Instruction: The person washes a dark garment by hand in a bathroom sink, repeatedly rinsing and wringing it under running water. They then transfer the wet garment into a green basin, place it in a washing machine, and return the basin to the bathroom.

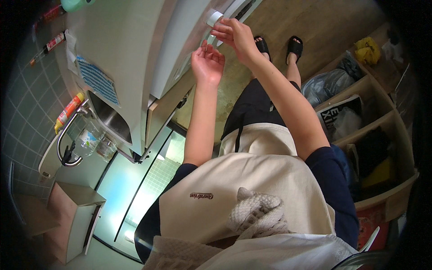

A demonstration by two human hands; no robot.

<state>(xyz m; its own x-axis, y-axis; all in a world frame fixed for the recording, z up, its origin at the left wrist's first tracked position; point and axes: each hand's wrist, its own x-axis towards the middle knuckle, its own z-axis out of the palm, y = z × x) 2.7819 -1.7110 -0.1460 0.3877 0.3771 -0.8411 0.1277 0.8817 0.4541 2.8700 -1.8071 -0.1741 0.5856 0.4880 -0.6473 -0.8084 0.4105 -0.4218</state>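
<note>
My left hand (208, 64) is raised palm up, its fingers loosely curled and nothing in it. Just beyond and to the right, my right hand (233, 35) reaches to a round white and silver knob (214, 18) on the front of a white appliance (182, 37). The right fingertips are at the knob's rim; whether they touch it cannot be told. These fingers are extended, and nothing is seen held between them. The two hands are apart.
A steel sink (113, 118) with a curved faucet (60, 145), a blue striped cloth (98, 79) and bottles lie left. A divided wooden box (381, 118) holding bags stands right. Black sandals (295, 47) are on the floor. A glass-panelled door (135, 189) is lower left.
</note>
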